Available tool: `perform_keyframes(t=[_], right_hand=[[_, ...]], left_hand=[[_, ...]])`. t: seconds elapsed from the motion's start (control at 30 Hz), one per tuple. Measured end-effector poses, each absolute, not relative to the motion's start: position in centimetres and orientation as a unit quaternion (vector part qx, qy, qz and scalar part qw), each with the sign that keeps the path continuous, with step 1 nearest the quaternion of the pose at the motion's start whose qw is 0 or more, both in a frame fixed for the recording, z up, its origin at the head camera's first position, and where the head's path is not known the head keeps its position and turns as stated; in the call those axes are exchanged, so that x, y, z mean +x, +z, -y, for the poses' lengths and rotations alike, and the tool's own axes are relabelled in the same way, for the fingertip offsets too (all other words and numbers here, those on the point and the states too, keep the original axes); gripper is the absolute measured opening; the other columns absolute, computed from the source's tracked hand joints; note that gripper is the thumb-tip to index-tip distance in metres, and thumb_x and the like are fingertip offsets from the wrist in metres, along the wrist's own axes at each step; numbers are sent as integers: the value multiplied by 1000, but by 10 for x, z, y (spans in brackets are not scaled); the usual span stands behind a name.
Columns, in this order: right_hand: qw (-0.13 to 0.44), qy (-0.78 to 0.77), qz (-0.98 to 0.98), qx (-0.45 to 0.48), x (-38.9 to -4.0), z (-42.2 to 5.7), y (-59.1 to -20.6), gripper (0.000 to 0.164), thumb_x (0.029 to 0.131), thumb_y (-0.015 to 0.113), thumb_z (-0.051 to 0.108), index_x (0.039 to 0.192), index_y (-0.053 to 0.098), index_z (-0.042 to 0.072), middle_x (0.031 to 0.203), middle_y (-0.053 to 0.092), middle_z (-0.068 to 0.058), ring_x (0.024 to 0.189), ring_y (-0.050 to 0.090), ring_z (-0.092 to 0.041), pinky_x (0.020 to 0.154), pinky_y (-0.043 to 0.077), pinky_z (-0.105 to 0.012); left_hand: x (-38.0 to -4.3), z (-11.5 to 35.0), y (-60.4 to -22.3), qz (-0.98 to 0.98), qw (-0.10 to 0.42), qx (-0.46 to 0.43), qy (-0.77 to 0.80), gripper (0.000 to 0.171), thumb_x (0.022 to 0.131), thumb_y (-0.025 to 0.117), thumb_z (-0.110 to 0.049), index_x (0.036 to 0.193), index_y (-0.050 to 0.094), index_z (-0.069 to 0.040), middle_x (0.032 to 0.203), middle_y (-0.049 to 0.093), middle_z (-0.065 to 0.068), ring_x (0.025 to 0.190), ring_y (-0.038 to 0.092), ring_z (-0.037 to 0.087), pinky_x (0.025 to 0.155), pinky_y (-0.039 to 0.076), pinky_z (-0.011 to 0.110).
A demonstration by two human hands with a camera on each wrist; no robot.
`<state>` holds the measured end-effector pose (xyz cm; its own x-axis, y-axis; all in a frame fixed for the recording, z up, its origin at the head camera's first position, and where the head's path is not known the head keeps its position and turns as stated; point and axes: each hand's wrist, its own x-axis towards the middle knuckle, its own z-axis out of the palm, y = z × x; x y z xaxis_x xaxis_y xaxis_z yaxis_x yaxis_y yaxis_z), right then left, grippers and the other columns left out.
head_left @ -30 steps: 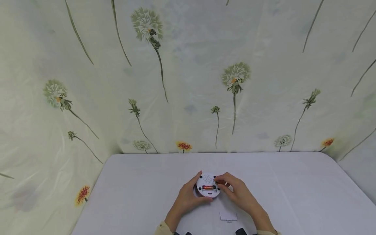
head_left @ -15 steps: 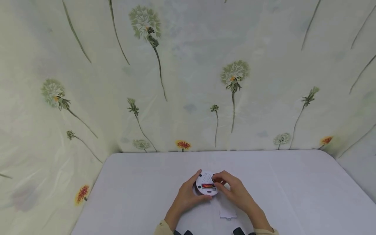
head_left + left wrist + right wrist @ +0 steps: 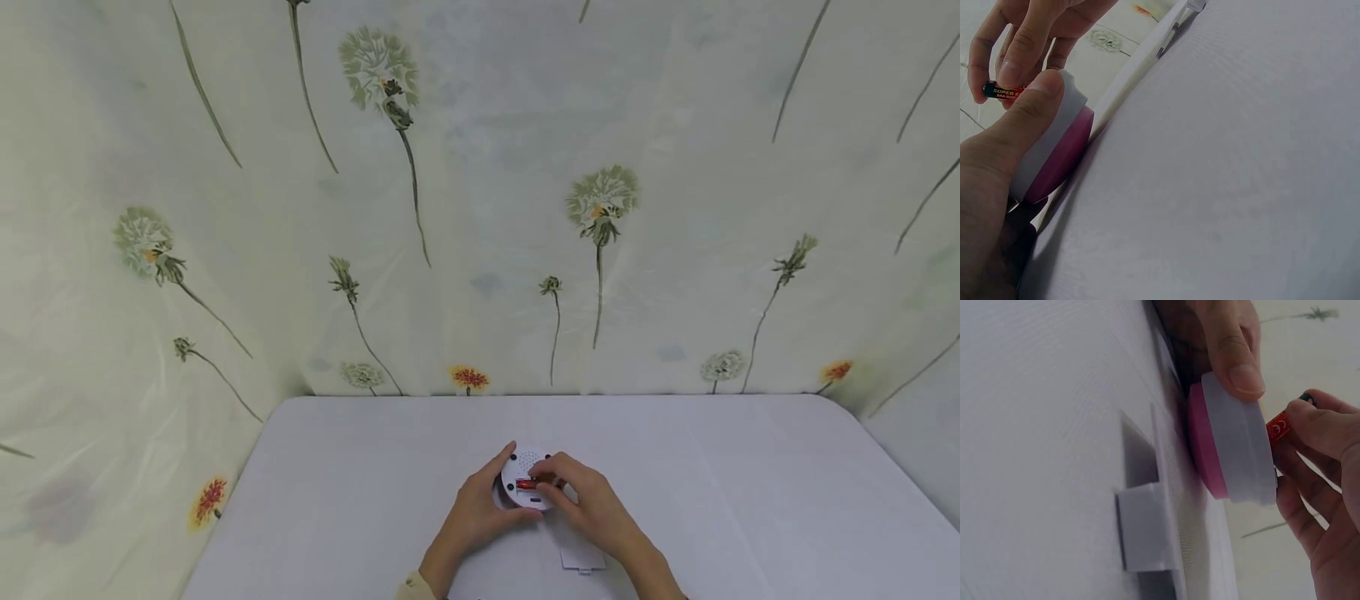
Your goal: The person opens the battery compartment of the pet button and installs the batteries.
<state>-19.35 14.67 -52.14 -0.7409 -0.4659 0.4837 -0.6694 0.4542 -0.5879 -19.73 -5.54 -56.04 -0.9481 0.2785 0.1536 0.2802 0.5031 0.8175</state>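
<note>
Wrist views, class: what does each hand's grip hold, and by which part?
Left grip: a round white-and-pink device, by its outer side. Right grip: a red battery, near its black end.

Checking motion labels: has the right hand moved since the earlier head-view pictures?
Yes. In the head view, the right hand has shifted left relative to the flat white piece lying on the table, now reaching farther over the round device.

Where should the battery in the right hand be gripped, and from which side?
Likely best pinched at its outer, dark-tipped end, from the right: the slim battery slants away from the device, leaving that end clear, while the left hand grips the device's left side.
</note>
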Motion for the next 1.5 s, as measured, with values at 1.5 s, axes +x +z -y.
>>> perform_keyframes(t=[1.5], right_hand=[[220,324,882,263,-187,-113,-530,14,80,76,21,86,67,30,107,58,6,106,47,-12,92,33,-45]], left_hand=[[-198,56,-558,872,1,-168,-459,92,71,74,-58,148,30,-30,147,42,-4,135,42,17,108,41,41]])
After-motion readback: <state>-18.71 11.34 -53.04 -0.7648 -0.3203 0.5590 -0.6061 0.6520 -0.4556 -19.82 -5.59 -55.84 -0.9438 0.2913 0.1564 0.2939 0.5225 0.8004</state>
